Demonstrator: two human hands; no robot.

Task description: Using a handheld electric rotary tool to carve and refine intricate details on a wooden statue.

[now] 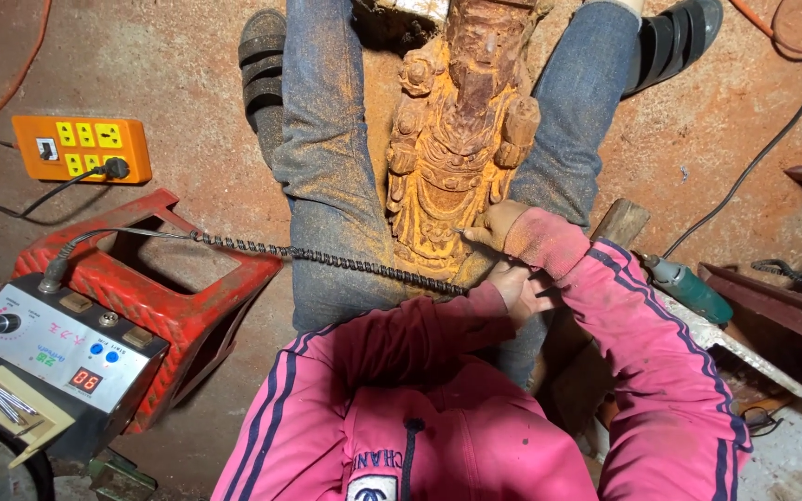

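Orange sawdust coats the wooden figure carving [457,153], which lies along the person's lap between the blue-jeaned legs [327,167], its head at the far end and its base near the pink-sleeved body. Most of the relief already looks cut: crown, arms, chest ornaments and the tiered lower panel all stand out clearly, so by my judgement the work is well into the detailing stage, with fine cleaning of the lower part in hand and the dust yet to be brushed away. How much of the far end is finished I cannot tell, since it is darker and partly cut off by the picture's edge.

Right hand [494,225] is closed round a slim rotary handpiece [464,231], its thin tip touching the carving's lower right edge. Left hand [520,289] sits just below it, fingers curled, seemingly steadying the tool's end where the coiled flexible shaft [327,256] arrives; whether it truly grips I cannot tell. That shaft runs left across the lap to a grey control box [58,348] on a red plastic stool [169,297]. An orange power strip [81,147] lies far left on the floor, and a green power tool [689,288] rests to the right
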